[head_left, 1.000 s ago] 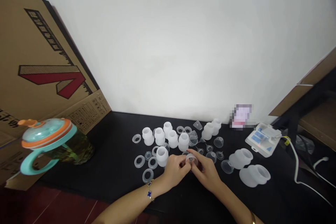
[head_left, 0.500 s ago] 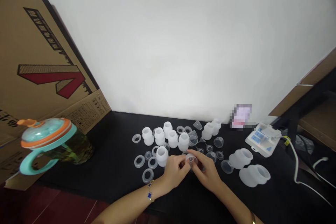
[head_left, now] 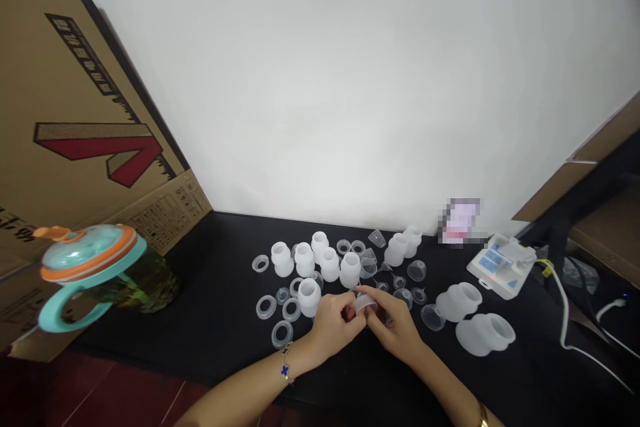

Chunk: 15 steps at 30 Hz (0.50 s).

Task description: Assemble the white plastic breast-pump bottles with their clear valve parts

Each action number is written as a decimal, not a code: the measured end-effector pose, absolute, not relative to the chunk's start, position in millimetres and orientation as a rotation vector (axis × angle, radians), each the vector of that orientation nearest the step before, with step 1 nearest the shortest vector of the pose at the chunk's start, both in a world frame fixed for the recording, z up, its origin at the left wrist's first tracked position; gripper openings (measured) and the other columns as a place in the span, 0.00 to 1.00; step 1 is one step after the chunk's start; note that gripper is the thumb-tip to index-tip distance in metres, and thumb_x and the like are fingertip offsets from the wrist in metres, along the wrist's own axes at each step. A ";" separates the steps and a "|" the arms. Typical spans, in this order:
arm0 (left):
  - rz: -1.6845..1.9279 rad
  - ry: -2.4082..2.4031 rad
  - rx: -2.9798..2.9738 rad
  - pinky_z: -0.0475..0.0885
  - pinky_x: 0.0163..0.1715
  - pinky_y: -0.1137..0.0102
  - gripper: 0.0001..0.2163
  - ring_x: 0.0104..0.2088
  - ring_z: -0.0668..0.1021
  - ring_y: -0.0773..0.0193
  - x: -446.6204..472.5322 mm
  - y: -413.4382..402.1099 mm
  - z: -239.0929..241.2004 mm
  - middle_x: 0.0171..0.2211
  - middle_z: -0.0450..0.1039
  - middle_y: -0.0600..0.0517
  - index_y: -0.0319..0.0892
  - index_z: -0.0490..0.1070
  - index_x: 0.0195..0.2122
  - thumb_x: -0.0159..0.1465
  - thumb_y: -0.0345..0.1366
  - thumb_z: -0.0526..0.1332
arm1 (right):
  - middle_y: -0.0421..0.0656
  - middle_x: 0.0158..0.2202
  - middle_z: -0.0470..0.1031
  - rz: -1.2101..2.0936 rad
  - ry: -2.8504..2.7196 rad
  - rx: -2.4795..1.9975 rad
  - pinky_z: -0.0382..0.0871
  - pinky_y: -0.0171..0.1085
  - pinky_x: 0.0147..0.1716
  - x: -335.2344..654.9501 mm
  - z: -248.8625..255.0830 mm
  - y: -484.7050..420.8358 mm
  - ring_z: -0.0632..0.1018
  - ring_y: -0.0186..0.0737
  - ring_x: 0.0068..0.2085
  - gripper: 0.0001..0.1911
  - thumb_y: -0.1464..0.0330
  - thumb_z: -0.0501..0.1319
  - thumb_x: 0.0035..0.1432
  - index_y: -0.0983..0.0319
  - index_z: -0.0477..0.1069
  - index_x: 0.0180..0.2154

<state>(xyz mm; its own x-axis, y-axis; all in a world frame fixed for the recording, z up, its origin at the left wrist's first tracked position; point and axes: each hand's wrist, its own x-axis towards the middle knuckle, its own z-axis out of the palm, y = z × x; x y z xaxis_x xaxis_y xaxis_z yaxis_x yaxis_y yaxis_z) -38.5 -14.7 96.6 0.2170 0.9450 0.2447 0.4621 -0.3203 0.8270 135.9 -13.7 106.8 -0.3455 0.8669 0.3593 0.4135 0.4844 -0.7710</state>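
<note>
Between my two hands is a clear plastic bottle collar (head_left: pixel 366 305), tilted so its side faces me. My left hand (head_left: pixel 336 321) pinches it from the left. From the right, the fingers and thumb of my right hand (head_left: pixel 395 320) close on it. My fingers hide part of it, and I cannot tell whether a teat sits inside. Left of my hands stands a small white baby bottle (head_left: pixel 309 299), with several more behind it. Translucent rings (head_left: pixel 283 334) lie at the left, and clear teats (head_left: pixel 402 298) are scattered on the right.
Two larger white bottles (head_left: pixel 484 335) lie on the right of the black table (head_left: pixel 210 307). Behind them are a clear plastic case (head_left: pixel 503 267) and a white cable (head_left: pixel 565 313). A teal-lidded jug (head_left: pixel 95 273) and a cardboard box (head_left: pixel 90 100) are at the left.
The collar has tipped between my fingers: its round opening faced me before, and now more of its side shows. My hands have stayed in almost the same place.
</note>
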 end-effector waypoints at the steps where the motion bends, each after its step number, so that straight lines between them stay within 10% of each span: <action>1: 1.018 1.296 1.881 0.53 0.22 0.71 0.15 0.19 0.61 0.70 -38.8 -14.3 96.4 0.16 0.58 0.59 0.43 0.56 0.19 0.60 0.35 0.61 | 0.45 0.37 0.83 0.735 -1.952 -1.062 0.70 0.33 0.25 136.1 106.7 -13.5 0.75 0.35 0.24 0.20 0.70 0.56 0.61 0.60 0.75 0.54; 15: 0.995 1.225 1.833 0.50 0.22 0.70 0.16 0.19 0.58 0.70 -41.0 -15.0 102.3 0.16 0.53 0.60 0.43 0.54 0.18 0.60 0.35 0.58 | 0.42 0.29 0.80 0.691 -1.980 -1.065 0.68 0.33 0.24 135.1 108.6 -12.7 0.74 0.36 0.24 0.20 0.67 0.56 0.63 0.62 0.75 0.55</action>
